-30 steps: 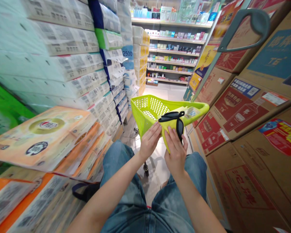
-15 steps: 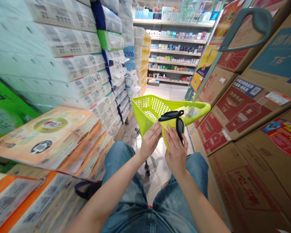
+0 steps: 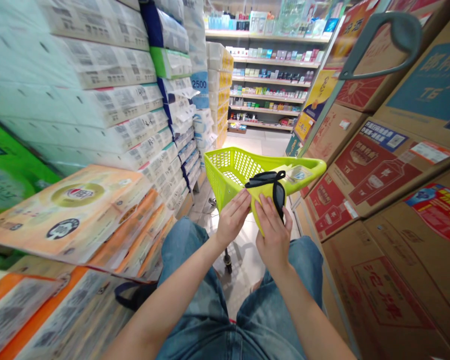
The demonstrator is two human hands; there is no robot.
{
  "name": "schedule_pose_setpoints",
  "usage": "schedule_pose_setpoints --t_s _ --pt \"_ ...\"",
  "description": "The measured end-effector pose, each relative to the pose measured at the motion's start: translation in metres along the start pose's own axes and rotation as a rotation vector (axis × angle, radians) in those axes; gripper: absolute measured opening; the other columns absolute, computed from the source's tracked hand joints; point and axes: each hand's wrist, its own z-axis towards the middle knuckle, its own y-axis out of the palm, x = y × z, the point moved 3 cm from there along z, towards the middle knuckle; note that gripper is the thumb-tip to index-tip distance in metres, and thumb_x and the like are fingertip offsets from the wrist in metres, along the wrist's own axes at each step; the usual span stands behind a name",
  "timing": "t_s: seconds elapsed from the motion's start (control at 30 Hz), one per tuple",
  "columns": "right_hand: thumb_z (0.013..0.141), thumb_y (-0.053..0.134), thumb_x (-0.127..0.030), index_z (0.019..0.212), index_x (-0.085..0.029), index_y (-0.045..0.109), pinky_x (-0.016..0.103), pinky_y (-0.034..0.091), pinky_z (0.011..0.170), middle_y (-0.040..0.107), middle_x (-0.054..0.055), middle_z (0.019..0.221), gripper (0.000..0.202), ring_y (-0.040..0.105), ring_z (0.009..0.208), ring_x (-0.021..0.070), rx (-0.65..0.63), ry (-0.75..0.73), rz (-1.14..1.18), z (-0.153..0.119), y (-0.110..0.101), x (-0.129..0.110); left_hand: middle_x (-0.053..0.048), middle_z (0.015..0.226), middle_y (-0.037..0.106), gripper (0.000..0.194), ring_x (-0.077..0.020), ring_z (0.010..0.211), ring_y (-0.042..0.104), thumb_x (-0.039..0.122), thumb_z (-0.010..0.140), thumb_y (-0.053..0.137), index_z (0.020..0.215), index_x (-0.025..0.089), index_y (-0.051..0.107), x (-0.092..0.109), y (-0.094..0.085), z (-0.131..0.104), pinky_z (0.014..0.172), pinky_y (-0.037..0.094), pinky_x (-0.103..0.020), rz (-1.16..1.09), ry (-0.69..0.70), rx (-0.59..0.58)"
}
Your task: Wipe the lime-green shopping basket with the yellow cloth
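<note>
Just in front of me, a folded yellow cloth piece (image 3: 256, 191) with black edging, grey-black patches and a small black loop is between my hands. My left hand (image 3: 232, 217) pinches its left edge, fingertips pressed together and the thumb out of sight. Across its lower front lie the fingers of my right hand (image 3: 273, 227), with one edge of the cloth caught in that hand. Right behind it stands a lime-green wheeled shopping basket (image 3: 219, 172), its long handle (image 3: 315, 167) reaching to the right. The cloth overlaps the basket's near side in view.
Wrapped tissue packs (image 3: 127, 100) rise in stacks on the left, with orange-and-cream packs (image 3: 97, 215) lower down. Cardboard cartons (image 3: 390, 280) line the right side, below a grey curved handle (image 3: 382, 45). Shelves (image 3: 270, 72) of small goods stand at the back.
Almost nothing differs. My hands and the yellow cloth piece stay in the same place, with only a very slight shift of the right hand.
</note>
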Motion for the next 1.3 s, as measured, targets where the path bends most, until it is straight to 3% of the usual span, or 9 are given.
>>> schedule_pose_setpoints --t_s 0.23,0.47,0.6,0.7,0.87,0.97,1.1,1.2,1.3 --pt "0.080 0.040 -0.001 0.143 -0.024 0.052 0.044 0.025 0.119 0.059 0.010 0.145 0.068 0.054 0.136 0.0203 0.127 0.159 -0.065 0.010 -0.002 0.051 -0.016 0.139 0.061 0.058 -0.0225 0.139 0.051 0.008 0.097 0.055 0.152 0.017 0.039 0.002 -0.001 0.004 0.113 0.050 -0.044 -0.022 0.019 -0.023" --pt "0.081 0.040 0.000 0.149 -0.023 0.044 0.040 0.021 0.122 0.059 0.009 0.145 0.072 0.049 0.141 0.0167 0.013 0.022 -0.011 -0.001 0.005 -0.006 -0.014 0.140 0.061 0.053 -0.0226 0.139 0.051 0.010 0.099 0.051 0.151 0.020 0.041 0.001 0.000 -0.001 0.111 0.051 -0.042 -0.016 -0.018 0.015" --pt "0.084 0.041 0.000 0.145 -0.023 0.049 0.040 0.021 0.122 0.063 0.009 0.141 0.066 0.053 0.137 0.0165 0.053 -0.034 -0.005 -0.003 0.003 -0.008 -0.014 0.137 0.063 0.052 -0.0227 0.137 0.052 0.009 0.098 0.052 0.149 0.019 0.043 0.000 -0.001 -0.002 0.112 0.051 -0.041 0.001 -0.015 0.009" --pt "0.084 0.041 0.001 0.140 -0.024 0.054 0.041 0.019 0.123 0.063 0.009 0.141 0.063 0.055 0.135 0.0164 0.049 -0.042 -0.004 0.000 0.001 0.010 -0.014 0.138 0.062 0.052 -0.0230 0.137 0.052 0.010 0.099 0.051 0.150 0.018 0.043 0.000 -0.002 0.000 0.112 0.051 -0.042 0.001 -0.015 -0.005" --pt "0.084 0.041 -0.002 0.140 -0.025 0.055 0.043 0.025 0.120 0.061 0.009 0.143 0.062 0.057 0.134 0.0192 0.163 0.122 -0.068 0.000 0.003 0.066 -0.015 0.139 0.062 0.056 -0.0222 0.138 0.052 0.009 0.098 0.054 0.151 0.018 0.039 0.002 -0.003 0.003 0.112 0.050 -0.044 -0.022 -0.023 -0.021" --pt "0.084 0.041 -0.004 0.141 -0.026 0.054 0.045 0.029 0.118 0.059 0.010 0.145 0.063 0.058 0.133 0.0216 0.211 0.186 -0.071 -0.002 0.006 0.079 -0.015 0.138 0.062 0.057 -0.0217 0.138 0.052 0.008 0.097 0.056 0.151 0.018 0.040 0.003 -0.002 0.004 0.112 0.050 -0.043 -0.026 -0.017 -0.008" --pt "0.083 0.041 -0.004 0.146 -0.023 0.049 0.045 0.028 0.119 0.057 0.012 0.147 0.067 0.055 0.136 0.0219 0.179 0.212 -0.040 -0.002 0.008 0.043 -0.014 0.138 0.062 0.058 -0.0217 0.137 0.052 0.007 0.096 0.056 0.151 0.018 0.040 0.004 0.000 0.002 0.112 0.050 -0.043 -0.027 -0.034 0.003" --pt "0.083 0.041 -0.003 0.145 -0.022 0.049 0.042 0.024 0.121 0.059 0.012 0.145 0.065 0.053 0.138 0.0199 0.102 0.076 -0.012 0.000 0.007 0.005 -0.014 0.137 0.063 0.057 -0.0219 0.137 0.053 0.008 0.097 0.055 0.151 0.019 0.041 0.002 -0.001 0.001 0.111 0.051 -0.043 -0.023 -0.041 0.018" --pt "0.082 0.041 -0.001 0.140 -0.024 0.054 0.041 0.020 0.123 0.065 0.008 0.139 0.063 0.057 0.134 0.0179 0.067 -0.033 0.006 0.006 0.004 0.004 -0.014 0.137 0.063 0.056 -0.0219 0.136 0.054 0.008 0.097 0.054 0.151 0.019 0.041 0.000 -0.004 0.001 0.111 0.052 -0.042 -0.012 -0.033 0.008"
